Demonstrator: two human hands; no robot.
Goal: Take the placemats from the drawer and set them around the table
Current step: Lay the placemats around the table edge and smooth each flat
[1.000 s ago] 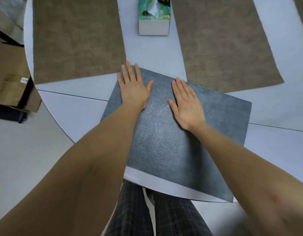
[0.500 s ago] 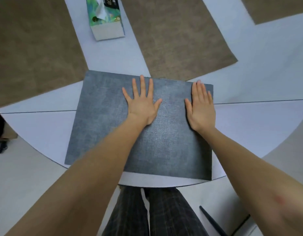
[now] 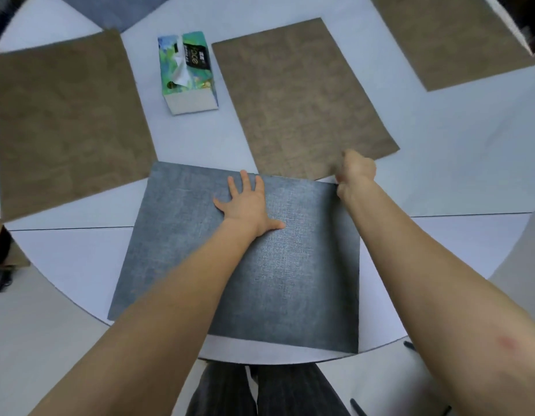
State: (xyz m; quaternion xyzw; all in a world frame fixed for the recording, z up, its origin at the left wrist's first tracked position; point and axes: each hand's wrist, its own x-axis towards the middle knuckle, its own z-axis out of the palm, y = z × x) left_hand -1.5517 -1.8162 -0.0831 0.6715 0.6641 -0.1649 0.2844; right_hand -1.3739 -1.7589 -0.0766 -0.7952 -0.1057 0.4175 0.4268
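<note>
Round white table, pale floor below. Five woven rectangular mats: three brown, two grey. Near grey mat lies under left hand, fingers spread flat on it. Right hand, curled and blurred, at its far right corner; grip unclear. Tissue box beyond left hand.

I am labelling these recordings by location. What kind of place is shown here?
Probably a dining area in a home or office. A round white table holds brown placemats and a grey placemat, with a tissue box near the middle.
</note>
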